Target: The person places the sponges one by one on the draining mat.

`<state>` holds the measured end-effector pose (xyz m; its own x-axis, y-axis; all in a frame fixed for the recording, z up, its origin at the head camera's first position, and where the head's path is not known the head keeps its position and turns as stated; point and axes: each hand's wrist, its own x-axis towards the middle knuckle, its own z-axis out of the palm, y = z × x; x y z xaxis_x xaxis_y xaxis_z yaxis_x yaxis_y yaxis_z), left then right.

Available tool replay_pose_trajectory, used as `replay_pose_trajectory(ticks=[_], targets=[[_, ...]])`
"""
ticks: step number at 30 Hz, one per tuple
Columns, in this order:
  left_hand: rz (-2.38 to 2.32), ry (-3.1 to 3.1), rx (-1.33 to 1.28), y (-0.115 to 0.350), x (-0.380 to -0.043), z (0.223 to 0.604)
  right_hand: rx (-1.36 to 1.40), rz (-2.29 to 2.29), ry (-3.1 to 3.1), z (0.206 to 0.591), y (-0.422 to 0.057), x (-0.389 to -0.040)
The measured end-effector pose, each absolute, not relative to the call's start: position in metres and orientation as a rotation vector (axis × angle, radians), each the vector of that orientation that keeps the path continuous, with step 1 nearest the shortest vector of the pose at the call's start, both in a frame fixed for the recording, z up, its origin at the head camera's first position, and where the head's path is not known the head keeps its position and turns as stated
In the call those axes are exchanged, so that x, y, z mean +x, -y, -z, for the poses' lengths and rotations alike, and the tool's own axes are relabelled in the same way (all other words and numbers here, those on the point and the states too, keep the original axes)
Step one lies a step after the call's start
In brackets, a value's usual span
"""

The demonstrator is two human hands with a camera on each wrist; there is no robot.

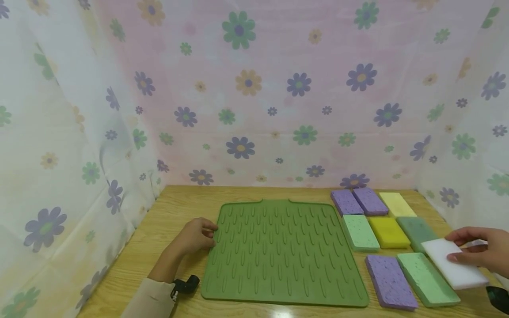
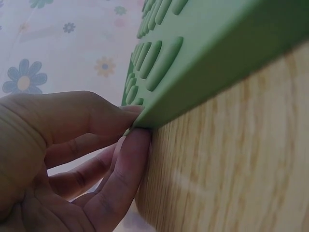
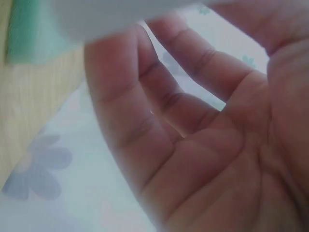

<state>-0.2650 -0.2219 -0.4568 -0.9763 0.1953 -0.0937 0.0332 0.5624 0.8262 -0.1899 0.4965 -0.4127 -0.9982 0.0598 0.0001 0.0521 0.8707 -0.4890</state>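
Sponge (image 1: 457, 275) (white) in right hand (image 1: 494, 251)

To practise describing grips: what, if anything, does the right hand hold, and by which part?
The right hand holds a white sponge by its right side.

The white sponge (image 1: 457, 274) partly hides the grey-green sponge (image 1: 415, 230) in the head view

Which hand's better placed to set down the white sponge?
Probably the right hand: it holds the white sponge near the other sponges, while the left hand touches the left edge of the green mat.
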Motion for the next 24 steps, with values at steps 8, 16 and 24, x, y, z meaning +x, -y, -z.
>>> replay_pose_trajectory(ticks=[8, 16, 24], targets=[[-1.383, -2.594, 0.201, 0.224, -0.266, 0.458, 0.029, -0.909, 3.045, 0.397, -0.471, -0.195], [-1.36, -2.618, 0.215, 0.226, -0.268, 0.457, 0.179, -0.97, 3.075, 0.389, -0.445, -0.204], [-1.363, -2.605, 0.212, 0.225, -0.267, 0.458, 0.216, -1.018, 3.055, 0.384, -0.425, -0.209]])
